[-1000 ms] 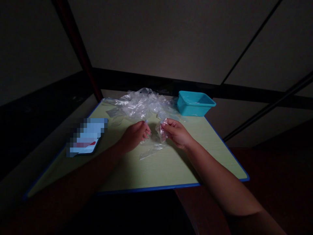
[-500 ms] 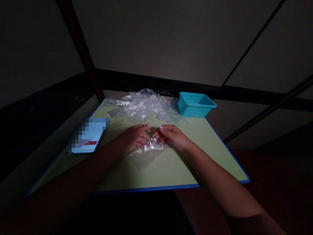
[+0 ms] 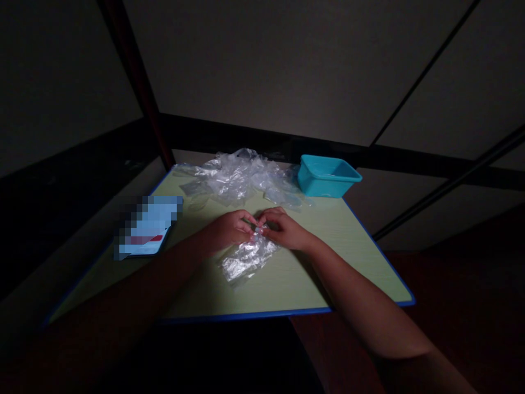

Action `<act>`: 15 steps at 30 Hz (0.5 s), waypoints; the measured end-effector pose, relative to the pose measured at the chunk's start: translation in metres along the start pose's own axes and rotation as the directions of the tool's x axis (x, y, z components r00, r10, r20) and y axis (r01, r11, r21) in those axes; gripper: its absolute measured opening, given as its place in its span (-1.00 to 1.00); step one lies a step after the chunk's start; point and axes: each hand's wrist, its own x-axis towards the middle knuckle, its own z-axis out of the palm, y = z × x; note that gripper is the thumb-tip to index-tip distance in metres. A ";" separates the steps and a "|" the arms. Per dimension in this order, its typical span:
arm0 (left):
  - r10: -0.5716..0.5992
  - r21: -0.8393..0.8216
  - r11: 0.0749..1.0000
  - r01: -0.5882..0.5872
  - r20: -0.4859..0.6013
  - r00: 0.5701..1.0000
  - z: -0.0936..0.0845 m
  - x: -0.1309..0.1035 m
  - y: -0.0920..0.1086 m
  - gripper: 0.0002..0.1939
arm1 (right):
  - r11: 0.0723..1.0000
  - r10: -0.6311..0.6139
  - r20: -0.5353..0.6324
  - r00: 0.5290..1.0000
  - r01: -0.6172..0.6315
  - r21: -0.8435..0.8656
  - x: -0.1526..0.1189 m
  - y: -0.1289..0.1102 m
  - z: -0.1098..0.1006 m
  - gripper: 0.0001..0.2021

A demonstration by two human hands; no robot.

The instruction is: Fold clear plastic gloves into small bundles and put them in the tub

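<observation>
A crinkled clear plastic bag lies over the middle of the table, its far edge raised to my fingers. My left hand pinches that edge between thumb and fingertips. Right beside it, my right hand grips the same edge, thumb and index finger closed. The fingertips of both hands nearly meet. Beyond them spreads a loose heap of clear plastic bags.
A turquoise plastic basin stands at the table's back right corner. On the left lies a phone or tablet with a lit, partly blurred screen. The pale green table has a blue edge. A panelled wall rises behind.
Both hands have gone from loosely spread fingers to a pinch on the bag's far edge, thumbs now lowered. The bag has shifted and looks more crinkled. Heap and basin stay put.
</observation>
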 end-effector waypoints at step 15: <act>0.033 0.002 0.999 -0.033 -0.011 0.999 0.000 0.011 -0.015 -0.72 | 0.999 -0.005 0.088 0.996 0.010 -0.049 -0.003 0.004 -0.006 -0.84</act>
